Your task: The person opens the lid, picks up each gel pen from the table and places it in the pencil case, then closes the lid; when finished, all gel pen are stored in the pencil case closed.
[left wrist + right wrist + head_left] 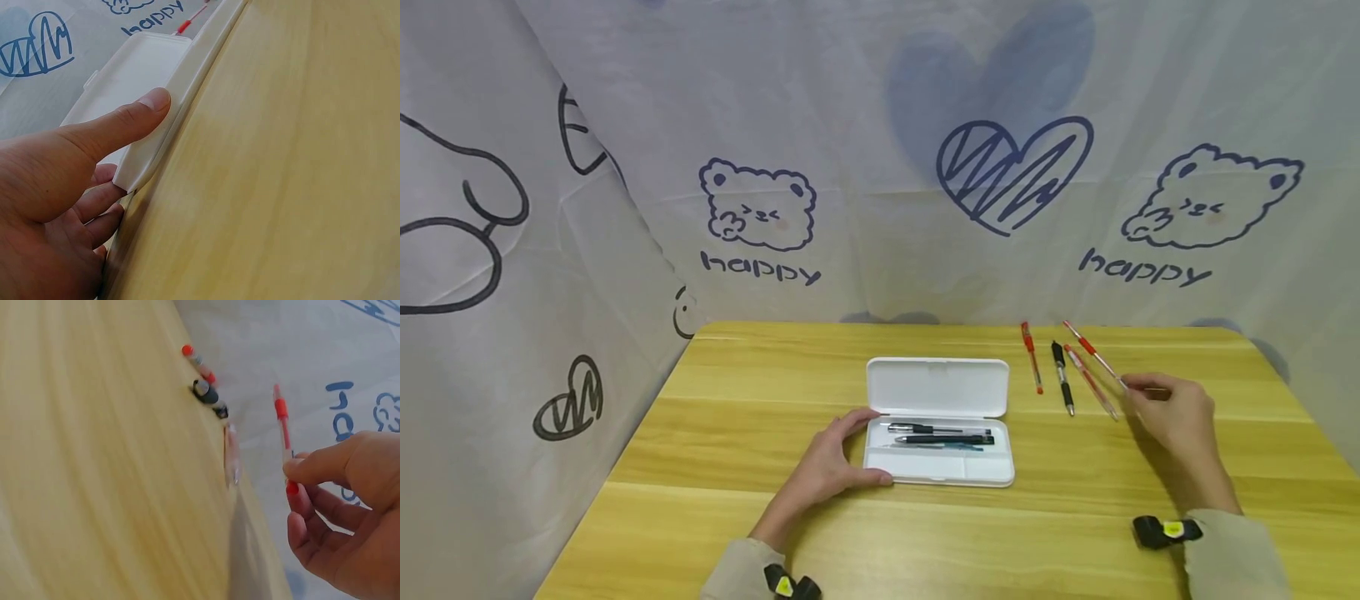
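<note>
At 9 o'clock from right hand (1176, 414): white pen case (925, 468) | right pinches red pen (1086, 342), aimed 10–11 o'clock | left hand (833, 463), nearer, grips case

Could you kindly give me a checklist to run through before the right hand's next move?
1. Case lid open: ok.
2. Left hand gripping the left end of the white case: ok.
3. Right hand pinching a red pen: ok.
4. Firmness of that pinch: cannot tell.
5. Three loose pens put in the case: not ok, lying on the table.
</note>
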### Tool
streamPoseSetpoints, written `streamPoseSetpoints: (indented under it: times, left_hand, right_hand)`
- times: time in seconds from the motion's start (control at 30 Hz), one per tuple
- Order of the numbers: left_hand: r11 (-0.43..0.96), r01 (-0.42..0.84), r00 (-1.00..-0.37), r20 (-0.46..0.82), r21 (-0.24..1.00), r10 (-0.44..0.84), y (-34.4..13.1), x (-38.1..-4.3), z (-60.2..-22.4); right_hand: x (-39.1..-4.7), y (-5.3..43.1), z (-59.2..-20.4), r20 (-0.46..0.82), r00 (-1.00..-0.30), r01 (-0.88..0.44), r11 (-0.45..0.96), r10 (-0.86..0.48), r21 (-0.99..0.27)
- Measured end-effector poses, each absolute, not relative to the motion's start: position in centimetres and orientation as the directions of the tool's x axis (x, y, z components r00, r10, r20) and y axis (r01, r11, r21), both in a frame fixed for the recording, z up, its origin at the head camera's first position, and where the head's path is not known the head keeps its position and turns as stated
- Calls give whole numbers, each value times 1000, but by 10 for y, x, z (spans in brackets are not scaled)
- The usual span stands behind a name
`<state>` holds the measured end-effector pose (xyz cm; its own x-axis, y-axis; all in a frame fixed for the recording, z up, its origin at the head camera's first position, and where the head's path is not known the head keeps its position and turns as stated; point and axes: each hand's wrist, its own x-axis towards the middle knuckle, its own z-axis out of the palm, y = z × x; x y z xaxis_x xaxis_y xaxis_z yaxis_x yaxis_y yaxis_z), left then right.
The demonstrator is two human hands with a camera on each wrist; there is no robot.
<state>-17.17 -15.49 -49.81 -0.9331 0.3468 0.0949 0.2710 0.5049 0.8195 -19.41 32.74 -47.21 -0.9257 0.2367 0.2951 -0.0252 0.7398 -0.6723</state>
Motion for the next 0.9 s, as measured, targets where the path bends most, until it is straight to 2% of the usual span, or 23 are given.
streamPoseSetpoints:
  times: [0.17, 0.53, 0.67, 0.9]
  left_hand:
    - [500, 268, -932, 91, 823, 350, -155, -172, -498]
    - [493, 255, -935, 82, 832, 346, -155, -172, -498]
    - [494, 250, -935, 76, 833, 346, -155, -171, -497]
    - [501, 259, -934, 83, 825, 347, -155, -171, -497]
  right_hand:
    - [-194, 316, -461, 296, -929, -55, 708, 223, -704]
    - [-194, 280, -445, 395, -916, -277, 593, 76, -756]
    - [-193, 265, -442, 403, -914, -299, 591, 50, -750]
    - [-191, 238, -443, 347, -937, -309, 540, -32, -783]
